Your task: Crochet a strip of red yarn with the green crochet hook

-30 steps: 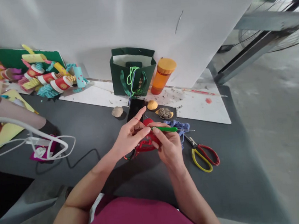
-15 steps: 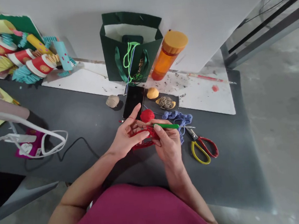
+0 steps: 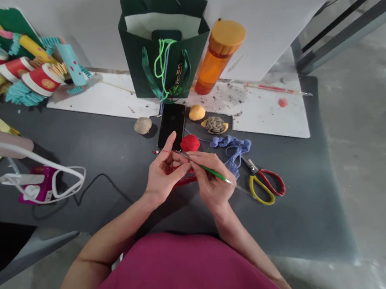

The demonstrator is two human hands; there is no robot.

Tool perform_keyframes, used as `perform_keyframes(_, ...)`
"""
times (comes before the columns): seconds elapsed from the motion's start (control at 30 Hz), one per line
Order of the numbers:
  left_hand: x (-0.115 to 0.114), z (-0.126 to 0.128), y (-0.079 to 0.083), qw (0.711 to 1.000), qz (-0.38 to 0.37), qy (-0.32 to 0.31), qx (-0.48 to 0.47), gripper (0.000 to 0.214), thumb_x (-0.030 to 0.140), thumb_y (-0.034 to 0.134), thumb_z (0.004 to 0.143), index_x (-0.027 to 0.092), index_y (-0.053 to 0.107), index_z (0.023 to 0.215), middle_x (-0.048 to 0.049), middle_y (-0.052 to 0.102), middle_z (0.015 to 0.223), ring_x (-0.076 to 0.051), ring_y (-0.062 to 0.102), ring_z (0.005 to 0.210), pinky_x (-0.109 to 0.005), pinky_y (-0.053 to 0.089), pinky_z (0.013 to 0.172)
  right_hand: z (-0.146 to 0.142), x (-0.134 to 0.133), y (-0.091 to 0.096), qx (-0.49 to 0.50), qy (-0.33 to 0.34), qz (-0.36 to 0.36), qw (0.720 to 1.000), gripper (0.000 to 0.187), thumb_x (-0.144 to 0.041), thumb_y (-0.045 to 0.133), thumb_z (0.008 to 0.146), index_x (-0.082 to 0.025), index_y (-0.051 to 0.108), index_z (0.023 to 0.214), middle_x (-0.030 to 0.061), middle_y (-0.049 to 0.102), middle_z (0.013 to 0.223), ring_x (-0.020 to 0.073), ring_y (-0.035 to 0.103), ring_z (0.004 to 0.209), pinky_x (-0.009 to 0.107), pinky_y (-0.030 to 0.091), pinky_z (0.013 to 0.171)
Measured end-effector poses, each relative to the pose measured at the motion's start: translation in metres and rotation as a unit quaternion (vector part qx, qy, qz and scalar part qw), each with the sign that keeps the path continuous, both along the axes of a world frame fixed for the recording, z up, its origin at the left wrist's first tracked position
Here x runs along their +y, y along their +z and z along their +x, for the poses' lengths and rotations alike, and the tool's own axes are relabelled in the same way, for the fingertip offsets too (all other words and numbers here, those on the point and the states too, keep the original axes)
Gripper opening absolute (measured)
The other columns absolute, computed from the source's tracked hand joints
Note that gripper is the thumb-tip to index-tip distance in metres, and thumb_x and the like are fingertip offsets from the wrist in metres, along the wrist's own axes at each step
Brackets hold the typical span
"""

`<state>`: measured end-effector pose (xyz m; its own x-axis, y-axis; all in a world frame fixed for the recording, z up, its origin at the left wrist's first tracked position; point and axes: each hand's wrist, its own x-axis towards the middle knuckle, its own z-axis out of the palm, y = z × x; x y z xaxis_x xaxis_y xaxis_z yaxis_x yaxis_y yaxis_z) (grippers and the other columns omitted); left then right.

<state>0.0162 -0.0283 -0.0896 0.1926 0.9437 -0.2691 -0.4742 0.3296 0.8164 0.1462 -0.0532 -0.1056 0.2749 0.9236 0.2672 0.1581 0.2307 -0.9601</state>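
Note:
My left hand (image 3: pixel 163 173) pinches a red crochet piece (image 3: pixel 185 179) over the dark table (image 3: pixel 112 162), its forefinger stretched up with red yarn running over it. My right hand (image 3: pixel 212 179) is closed on a green-handled crochet hook (image 3: pixel 213 171), the tip pointing into the red work between both hands. A small red yarn ball (image 3: pixel 189 143) lies just beyond my fingers, beside a black phone (image 3: pixel 171 124). A blue crochet piece (image 3: pixel 233 147) lies to the right of the ball.
Yellow-and-red scissors (image 3: pixel 265 184) lie right of my right hand. A green paper bag (image 3: pixel 165 46) and orange bottle (image 3: pixel 220 54) stand at the wall. Beige (image 3: pixel 142 125) and yellow (image 3: pixel 197 112) yarn balls, a coiled piece (image 3: pixel 215 124), paper-cup crafts (image 3: pixel 26 70) and white cables (image 3: pixel 45 178) sit around.
The camera has tilted down and closer. My right hand has turned the hook so its handle now points down-right instead of lying level; the left hand keeps its hold on the red work.

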Motion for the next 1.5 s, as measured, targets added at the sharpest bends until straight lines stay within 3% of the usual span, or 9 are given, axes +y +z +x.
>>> perform_keyframes(0.07, 0.000, 0.001, -0.001, 1.000, -0.001, -0.002, -0.012, 0.096, 0.018, 0.092, 0.071, 0.027, 0.050, 0.157, 0.0064, 0.070, 0.077, -0.008, 0.061, 0.069, -0.021, 0.050, 0.072, -0.004, -0.001, -0.004, 0.000, -0.036, 0.019, 0.999, 0.005, -0.032, 0.075, 0.092, -0.032, 0.080, 0.091, 0.0041, 0.084, 0.101, 0.0267, 0.079, 0.097, 0.048, 0.063, 0.092)
perform_keyframes(0.13, 0.000, 0.000, -0.002, 1.000, -0.005, -0.015, -0.025, 0.093, 0.022, 0.092, 0.072, 0.027, 0.053, 0.156, 0.0048, 0.072, 0.079, -0.009, 0.062, 0.068, -0.022, 0.050, 0.069, -0.007, -0.001, -0.007, 0.058, -0.055, -0.004, 0.997, 0.005, -0.035, 0.076, 0.091, -0.031, 0.079, 0.091, 0.0029, 0.084, 0.099, 0.0233, 0.077, 0.081, 0.044, 0.064, 0.080)
perform_keyframes(0.27, 0.001, -0.003, -0.005, 0.999, -0.006, -0.031, -0.033, 0.081, 0.023, 0.090, 0.075, 0.026, 0.060, 0.150, 0.0040, 0.071, 0.080, -0.009, 0.060, 0.066, -0.023, 0.050, 0.067, -0.006, 0.003, -0.005, 0.169, -0.024, -0.072, 0.983, 0.012, -0.042, 0.074, 0.091, -0.030, 0.073, 0.092, -0.0001, 0.082, 0.091, 0.0119, 0.054, 0.049, 0.031, 0.049, 0.049)
perform_keyframes(0.43, 0.002, -0.007, -0.005, 0.998, 0.002, -0.046, -0.035, 0.074, 0.019, 0.089, 0.076, 0.025, 0.064, 0.146, 0.0034, 0.070, 0.082, -0.009, 0.061, 0.071, -0.022, 0.050, 0.070, -0.003, 0.006, 0.005, 0.230, 0.004, -0.104, 0.968, 0.015, -0.043, 0.077, 0.086, -0.030, 0.070, 0.088, -0.0019, 0.080, 0.081, 0.0085, 0.042, 0.043, 0.027, 0.036, 0.042)
perform_keyframes(0.83, 0.006, -0.015, -0.003, 0.996, 0.038, -0.076, 0.002, 0.073, 0.020, 0.087, 0.079, 0.027, 0.064, 0.147, 0.0017, 0.070, 0.086, -0.009, 0.062, 0.074, -0.020, 0.051, 0.070, 0.004, 0.006, 0.015, 0.249, 0.029, -0.122, 0.960, 0.021, -0.044, 0.080, 0.084, -0.028, 0.068, 0.089, -0.0017, 0.079, 0.076, 0.0090, 0.050, 0.044, 0.024, 0.041, 0.040)
perform_keyframes(1.0, 0.008, -0.017, -0.005, 0.993, 0.054, -0.098, 0.025, 0.077, 0.023, 0.087, 0.078, 0.027, 0.060, 0.150, 0.0008, 0.070, 0.089, -0.008, 0.061, 0.075, -0.018, 0.050, 0.066, 0.006, 0.007, 0.015, 0.272, 0.031, -0.084, 0.958, 0.025, -0.048, 0.081, 0.086, -0.028, 0.067, 0.091, -0.0036, 0.077, 0.072, 0.0110, 0.058, 0.047, 0.022, 0.042, 0.039)
perform_keyframes(1.33, 0.008, -0.020, -0.006, 0.990, 0.081, -0.105, 0.048, 0.074, 0.024, 0.085, 0.079, 0.027, 0.061, 0.150, -0.0001, 0.068, 0.088, -0.009, 0.059, 0.073, -0.018, 0.049, 0.062, 0.012, 0.004, 0.005, 0.227, 0.050, -0.060, 0.971, 0.013, -0.044, 0.060, 0.103, -0.032, 0.060, 0.098, -0.0023, 0.077, 0.076, 0.0140, 0.058, 0.046, 0.027, 0.036, 0.036)
perform_keyframes(1.5, 0.008, -0.021, -0.004, 0.988, 0.088, -0.113, 0.059, 0.075, 0.023, 0.083, 0.079, 0.027, 0.060, 0.151, -0.0002, 0.069, 0.089, -0.009, 0.059, 0.073, -0.018, 0.051, 0.064, 0.015, 0.005, 0.005, 0.214, 0.063, -0.073, 0.972, 0.016, -0.048, 0.061, 0.102, -0.032, 0.059, 0.098, -0.0018, 0.077, 0.074, 0.0168, 0.065, 0.052, 0.027, 0.038, 0.036)
